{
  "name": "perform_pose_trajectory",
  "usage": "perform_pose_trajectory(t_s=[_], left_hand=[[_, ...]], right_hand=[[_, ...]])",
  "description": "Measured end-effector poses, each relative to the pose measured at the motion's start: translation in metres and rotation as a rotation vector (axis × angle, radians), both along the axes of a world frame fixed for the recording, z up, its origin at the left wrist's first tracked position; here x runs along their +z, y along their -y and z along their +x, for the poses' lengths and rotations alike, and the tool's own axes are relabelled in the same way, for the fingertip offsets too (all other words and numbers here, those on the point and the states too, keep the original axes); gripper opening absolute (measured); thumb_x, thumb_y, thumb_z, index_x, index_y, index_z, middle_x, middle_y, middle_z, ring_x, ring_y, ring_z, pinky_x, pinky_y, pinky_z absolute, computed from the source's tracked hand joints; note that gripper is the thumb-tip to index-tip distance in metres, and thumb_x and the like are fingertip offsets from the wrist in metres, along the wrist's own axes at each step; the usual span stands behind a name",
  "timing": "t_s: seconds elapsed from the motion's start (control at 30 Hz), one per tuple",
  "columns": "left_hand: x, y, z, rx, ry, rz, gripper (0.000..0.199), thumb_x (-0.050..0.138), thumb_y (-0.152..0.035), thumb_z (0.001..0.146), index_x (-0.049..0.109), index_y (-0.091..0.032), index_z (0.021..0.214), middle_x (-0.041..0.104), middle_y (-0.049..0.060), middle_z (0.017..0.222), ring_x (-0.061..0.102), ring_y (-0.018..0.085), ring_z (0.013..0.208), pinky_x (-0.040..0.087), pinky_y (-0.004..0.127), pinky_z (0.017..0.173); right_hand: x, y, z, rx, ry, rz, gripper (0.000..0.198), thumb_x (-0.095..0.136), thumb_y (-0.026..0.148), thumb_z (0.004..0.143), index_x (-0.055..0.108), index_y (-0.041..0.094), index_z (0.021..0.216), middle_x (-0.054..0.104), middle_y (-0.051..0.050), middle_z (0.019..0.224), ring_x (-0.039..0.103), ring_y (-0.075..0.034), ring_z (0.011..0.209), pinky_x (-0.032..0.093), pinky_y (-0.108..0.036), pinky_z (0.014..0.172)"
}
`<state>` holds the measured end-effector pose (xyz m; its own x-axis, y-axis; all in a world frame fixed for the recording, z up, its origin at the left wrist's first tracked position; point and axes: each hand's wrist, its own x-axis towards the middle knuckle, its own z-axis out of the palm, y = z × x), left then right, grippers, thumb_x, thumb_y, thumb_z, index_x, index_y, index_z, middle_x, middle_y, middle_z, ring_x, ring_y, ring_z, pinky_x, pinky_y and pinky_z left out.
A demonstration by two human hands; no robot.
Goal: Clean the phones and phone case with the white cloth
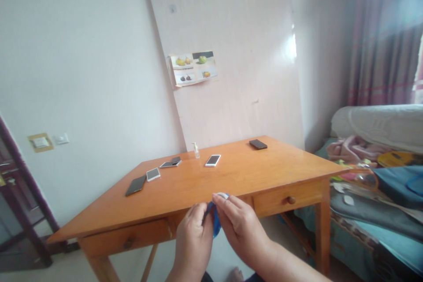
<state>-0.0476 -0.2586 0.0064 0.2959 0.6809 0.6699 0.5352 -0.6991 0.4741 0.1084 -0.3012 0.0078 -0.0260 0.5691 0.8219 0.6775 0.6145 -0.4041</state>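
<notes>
My left hand (194, 231) and my right hand (239, 220) are close together in front of the table's near edge. Between them they pinch a small blue thing (217, 224) with a pale, whitish part at the top. It looks soft like cloth, but the fingers cover most of it, so its kind cannot be made out. The fingers of both hands are closed round it. Beyond the hands stands the wooden table (198, 189), and neither hand touches anything lying on it.
Several phones lie on the table, among them a black one (135, 185), a white one (213, 160) and a dark one (258, 144). A clear pump bottle (196, 151) stands near the back edge. To the right is a bed (353, 216) with bags and bedding.
</notes>
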Motion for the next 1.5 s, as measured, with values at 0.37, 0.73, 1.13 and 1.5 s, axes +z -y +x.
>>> perform_pose_trajectory(t_s=[0.37, 0.73, 1.13, 1.5], left_hand=[[0.001, 0.003, 0.001, -0.003, 0.040, -0.039, 0.021, 0.050, -0.034, 0.092, 0.065, -0.022, 0.082, 0.071, 0.003, 0.082, 0.065, 0.017, 0.076, 0.047, 0.022, 0.068], [0.006, 0.007, 0.003, -0.038, 0.138, -0.204, 0.031, 0.052, -0.043, 0.090, 0.061, -0.019, 0.073, 0.063, -0.001, 0.065, 0.057, 0.014, 0.063, 0.043, 0.019, 0.060], [-0.003, -0.047, 0.000, -0.105, 0.414, -0.454, 0.037, 0.054, -0.055, 0.085, 0.058, -0.018, 0.080, 0.059, -0.002, 0.068, 0.052, 0.013, 0.061, 0.041, 0.020, 0.055], [-0.001, -0.132, 0.041, -0.146, 0.594, -0.699, 0.037, 0.069, -0.049, 0.069, 0.048, -0.019, 0.066, 0.048, -0.007, 0.051, 0.041, 0.008, 0.045, 0.034, 0.019, 0.047]], right_hand=[[0.000, -0.002, 0.001, -0.011, 0.004, -0.020, 0.032, 0.044, 0.020, 0.096, 0.060, 0.021, 0.124, 0.065, -0.010, 0.093, 0.063, -0.019, 0.081, 0.053, -0.029, 0.073], [0.002, 0.001, -0.002, -0.008, -0.003, 0.031, 0.035, 0.044, 0.021, 0.096, 0.058, 0.021, 0.128, 0.066, -0.012, 0.099, 0.064, -0.020, 0.087, 0.055, -0.032, 0.076], [-0.021, -0.033, 0.047, -0.037, -0.633, -0.147, 0.032, 0.055, 0.044, 0.090, 0.070, 0.016, 0.095, 0.064, -0.003, 0.068, 0.061, -0.017, 0.066, 0.050, -0.029, 0.066], [-0.025, -0.082, 0.103, -0.097, -0.979, -0.266, 0.050, 0.068, 0.055, 0.074, 0.070, 0.010, 0.097, 0.060, -0.003, 0.064, 0.047, -0.011, 0.054, 0.034, -0.022, 0.047]])
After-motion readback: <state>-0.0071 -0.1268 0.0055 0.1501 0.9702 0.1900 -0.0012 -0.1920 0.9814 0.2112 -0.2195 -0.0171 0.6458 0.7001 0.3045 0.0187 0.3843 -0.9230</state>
